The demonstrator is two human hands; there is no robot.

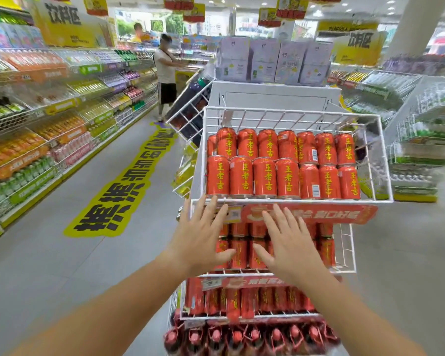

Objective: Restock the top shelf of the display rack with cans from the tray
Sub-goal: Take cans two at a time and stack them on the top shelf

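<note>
While the aisle shelving [62, 104] runs off down our left with a shopper [166, 73] busy at the far end, we have both hands up in front of the white wire display rack [382, 150]. Our left hand [201, 235] is spread flat, fingers open and holding nothing, its tips just at the front rail of the top shelf [290, 200]. Moving across, our right hand [290, 242] is just as open and empty, hovering before the red price strip [344, 214]. Above both sit the red cans [265, 177], two tidy rows standing upright, with bare wire behind them, so there looks to be room for more. No tray anywhere in our view, we cannot say where it is. These cans will likely be rigid, smooth and a bit slick, weighty if full, so we'd wrap fingers round the mid-body rather than pinch the rim. Off to the right, more stocked shelves [416, 150], blurred.
</note>
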